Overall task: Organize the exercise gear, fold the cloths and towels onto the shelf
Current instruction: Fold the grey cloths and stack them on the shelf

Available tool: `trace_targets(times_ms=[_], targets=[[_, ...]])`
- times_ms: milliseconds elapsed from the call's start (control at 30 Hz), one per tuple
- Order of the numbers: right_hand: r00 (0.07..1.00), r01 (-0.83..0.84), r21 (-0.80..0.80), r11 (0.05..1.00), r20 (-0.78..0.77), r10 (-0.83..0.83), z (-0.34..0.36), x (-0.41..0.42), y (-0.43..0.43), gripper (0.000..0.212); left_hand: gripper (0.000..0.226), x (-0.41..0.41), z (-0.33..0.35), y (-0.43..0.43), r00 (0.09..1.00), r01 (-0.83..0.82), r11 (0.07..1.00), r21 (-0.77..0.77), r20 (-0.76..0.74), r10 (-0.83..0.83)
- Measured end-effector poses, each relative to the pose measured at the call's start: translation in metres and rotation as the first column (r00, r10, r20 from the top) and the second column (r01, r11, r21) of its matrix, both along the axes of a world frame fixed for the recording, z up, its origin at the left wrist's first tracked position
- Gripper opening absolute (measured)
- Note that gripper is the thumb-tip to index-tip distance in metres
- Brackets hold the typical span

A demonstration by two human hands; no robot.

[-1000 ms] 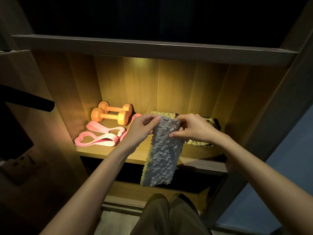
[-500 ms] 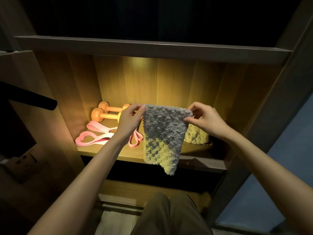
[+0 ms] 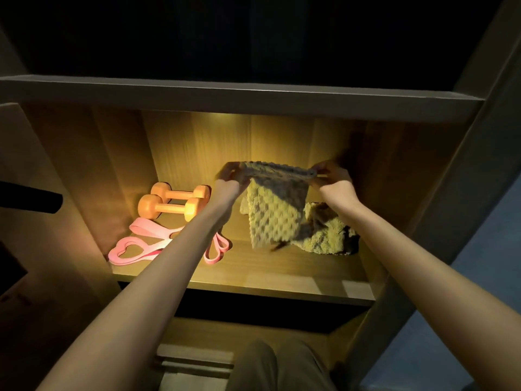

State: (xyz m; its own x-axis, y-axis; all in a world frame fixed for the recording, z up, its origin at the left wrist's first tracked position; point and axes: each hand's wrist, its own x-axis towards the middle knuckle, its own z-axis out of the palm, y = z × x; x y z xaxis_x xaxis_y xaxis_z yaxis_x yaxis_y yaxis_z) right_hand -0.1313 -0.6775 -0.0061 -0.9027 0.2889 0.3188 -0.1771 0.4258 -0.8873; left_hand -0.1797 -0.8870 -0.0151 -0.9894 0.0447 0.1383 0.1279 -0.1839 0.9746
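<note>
A bumpy pale cloth [image 3: 275,210] hangs inside the lit wooden shelf [image 3: 282,270], stretched between both hands. My left hand [image 3: 230,177] pinches its top left corner and my right hand [image 3: 331,176] pinches its top right corner. The cloth's lower end hangs just above the shelf board. Behind it on the right lies a crumpled towel [image 3: 324,231]. Two orange dumbbells [image 3: 172,203] lie at the back left, with pink resistance bands [image 3: 146,245] in front of them.
The upper shelf board [image 3: 239,94] runs overhead, dark above it. A black bar [image 3: 31,197] sticks in from the left. The cabinet's side walls close in left and right. My knees [image 3: 279,365] show below, before a lower shelf.
Both hands have pulled apart, spreading the cloth wide, and carried it up and forward into the shelf, over the board beside the crumpled towel.
</note>
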Motion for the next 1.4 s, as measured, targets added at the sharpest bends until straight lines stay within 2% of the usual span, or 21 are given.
trace_targets(times_ms=[100, 200, 267, 367, 467, 600, 767, 900, 1133, 1300, 1400], targets=[[0.997, -0.038, -0.001, 0.999, -0.069, 0.038, -0.002, 0.007, -0.001, 0.036, 0.01, 0.003, -0.005, -0.003, 0.99, -0.026, 0.998, -0.052, -0.14, 0.018], [0.996, -0.086, 0.103, 0.991, -0.029, 0.089, -0.028, 0.02, -0.001, 0.027, 0.012, 0.016, -0.033, -0.014, 0.976, -0.039, 0.979, -0.201, -0.22, -0.007], [0.993, -0.113, 0.177, 0.978, 0.041, 0.108, -0.054, 0.029, 0.0, 0.023, 0.014, 0.029, -0.063, -0.021, 0.981, -0.036, 0.957, -0.287, -0.194, -0.021], [0.961, -0.189, 0.239, 0.952, 0.244, 0.13, -0.101, 0.045, 0.002, 0.021, 0.016, 0.049, -0.117, -0.031, 0.99, -0.022, 0.883, -0.468, -0.135, -0.047], [0.913, -0.268, 0.308, 0.913, 0.385, 0.138, -0.147, 0.063, 0.004, 0.022, 0.014, 0.068, -0.163, -0.039, 0.995, 0.059, 0.816, -0.575, -0.033, -0.095], [0.887, -0.293, 0.318, 0.902, 0.442, 0.133, -0.173, 0.079, 0.004, 0.025, 0.018, 0.083, -0.192, -0.043, 0.995, 0.099, 0.793, -0.601, 0.034, -0.098], [0.888, -0.305, 0.332, 0.893, 0.438, 0.14, -0.178, 0.077, 0.003, 0.015, 0.011, 0.081, -0.195, -0.044, 0.995, 0.084, 0.762, -0.642, 0.014, -0.097], [0.911, -0.303, 0.356, 0.884, 0.379, 0.159, -0.176, 0.07, 0.005, 0.009, 0.015, 0.072, -0.191, -0.038, 0.991, 0.065, 0.735, -0.675, -0.042, -0.126], [0.925, -0.26, 0.274, 0.926, 0.345, 0.158, -0.182, 0.061, 0.007, 0.012, 0.013, 0.055, -0.191, -0.022, 0.99, 0.051, 0.773, -0.632, -0.069, -0.122], [0.923, -0.18, 0.283, 0.942, 0.381, 0.062, -0.193, 0.049, 0.008, 0.011, 0.014, 0.046, -0.204, -0.011, 0.994, 0.007, 0.686, -0.728, -0.071, -0.085], [0.928, -0.135, 0.312, 0.94, 0.373, 0.009, -0.194, 0.041, 0.006, 0.024, 0.017, 0.041, -0.209, -0.006, 0.994, -0.051, 0.656, -0.753, -0.102, -0.039]])
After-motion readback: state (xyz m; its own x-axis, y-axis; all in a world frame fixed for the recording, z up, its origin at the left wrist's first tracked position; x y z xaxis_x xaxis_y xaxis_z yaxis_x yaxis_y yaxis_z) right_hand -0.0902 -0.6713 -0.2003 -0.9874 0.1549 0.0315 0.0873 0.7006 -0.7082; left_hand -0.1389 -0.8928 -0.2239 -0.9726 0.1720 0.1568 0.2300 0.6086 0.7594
